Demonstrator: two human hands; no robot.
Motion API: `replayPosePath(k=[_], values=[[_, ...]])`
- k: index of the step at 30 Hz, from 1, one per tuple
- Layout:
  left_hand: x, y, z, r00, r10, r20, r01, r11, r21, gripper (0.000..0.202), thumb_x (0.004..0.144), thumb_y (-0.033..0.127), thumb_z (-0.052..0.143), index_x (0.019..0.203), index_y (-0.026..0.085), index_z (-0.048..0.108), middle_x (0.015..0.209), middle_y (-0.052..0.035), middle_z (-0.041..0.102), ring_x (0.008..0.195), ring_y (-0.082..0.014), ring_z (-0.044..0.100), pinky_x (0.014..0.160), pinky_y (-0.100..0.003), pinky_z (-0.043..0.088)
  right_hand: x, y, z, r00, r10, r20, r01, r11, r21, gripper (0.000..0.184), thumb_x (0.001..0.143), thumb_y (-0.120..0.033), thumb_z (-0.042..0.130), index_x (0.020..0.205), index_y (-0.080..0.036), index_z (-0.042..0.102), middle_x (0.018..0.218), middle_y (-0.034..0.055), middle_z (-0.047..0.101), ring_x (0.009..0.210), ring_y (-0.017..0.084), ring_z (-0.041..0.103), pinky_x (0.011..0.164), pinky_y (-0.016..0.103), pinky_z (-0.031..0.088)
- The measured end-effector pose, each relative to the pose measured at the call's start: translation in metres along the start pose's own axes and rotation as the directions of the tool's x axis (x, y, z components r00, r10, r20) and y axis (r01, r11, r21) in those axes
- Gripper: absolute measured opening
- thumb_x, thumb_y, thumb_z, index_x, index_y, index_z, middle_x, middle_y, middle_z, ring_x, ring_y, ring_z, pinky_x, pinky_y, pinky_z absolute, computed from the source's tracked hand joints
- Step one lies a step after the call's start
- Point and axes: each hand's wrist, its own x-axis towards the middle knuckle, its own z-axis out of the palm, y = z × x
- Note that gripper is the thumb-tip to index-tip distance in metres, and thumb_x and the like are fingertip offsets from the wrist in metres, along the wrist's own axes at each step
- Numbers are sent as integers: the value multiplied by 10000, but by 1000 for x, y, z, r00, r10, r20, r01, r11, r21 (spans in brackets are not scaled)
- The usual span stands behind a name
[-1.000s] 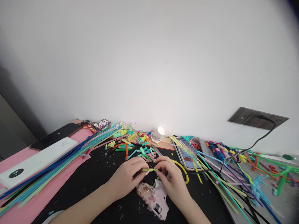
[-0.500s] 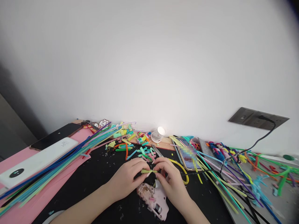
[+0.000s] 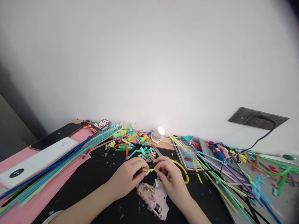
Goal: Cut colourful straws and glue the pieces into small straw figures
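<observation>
Plain wall (image 3: 149, 62) is rising behind the desk's far edge, w/ a dark socket panel (image 3: 258, 118) showing on its R side & a black cord (image 3: 261, 137) trailing down from it. Black mat (image 3: 70, 186) is covering the desk's mid, tiny scraps dotting it. Over mat ctr, a short yellow-green fuzzy strip (image 3: 151, 170) is spanning the gap btwn both hands. L hand (image 3: 128, 175) is pinching one end btwn thumb & fingers; R hand (image 3: 173, 179) is pinching the other end likewise.

Toward near edge, a pink plastic gadget (image 3: 162, 199) is lying nr R hand; can't tell if touching. Beyond the hands, short cut pieces (image 3: 144, 152) are lying in a loose pile, scissors (image 3: 157, 150) resting just beside. White paper cup (image 3: 158, 134) is standing at far edge, approx mid.

Phone (image 3: 188, 162) is lying toward far R corner, long stems crossing it, a curved yellow stem (image 3: 187, 177) bending alongside. Along L edge, a pink sheet (image 3: 21, 214) is carrying a white slab-shaped device (image 3: 39, 161) & part of a long multicolour bundle (image 3: 77, 154).
</observation>
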Motion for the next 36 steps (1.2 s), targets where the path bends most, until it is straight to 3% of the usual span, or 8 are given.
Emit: replayPosePath(k=[11,22,31,36], values=[[1,-4,-5,1000,13,6,-13,1000,26,136,882,135,431,897,173,560,865,-39,593,793,-145,544,723,-244,439,4,1,-2,997,22,-70,-20,999,33,133,762,-82,490,766,-188,571,975,63,577,581,111,482,518,239,399],[0,-7,-3,999,-7,-34,7,1000,22,178,896,138,408,844,182,573,822,-20,603,768,-137,551,712,-240,444,4,5,-1,998,37,-57,-35,999,32,108,757,-122,500,796,-193,572,996,74,561,633,125,495,528,239,413],[1,-7,-3,998,-13,-59,16,999,49,166,885,135,437,812,180,579,791,-9,596,741,-125,548,693,-229,441,4,5,-2,997,30,-74,-28,999,25,144,723,-56,510,737,-186,571,986,64,576,579,99,492,528,234,420],[1,-8,-3,996,-1,-85,5,999,51,182,897,175,428,811,179,589,791,-19,604,736,-130,553,691,-236,449,5,3,-2,997,27,-72,-23,998,52,137,720,-75,538,769,-190,593,974,66,580,657,125,537,519,225,432]])
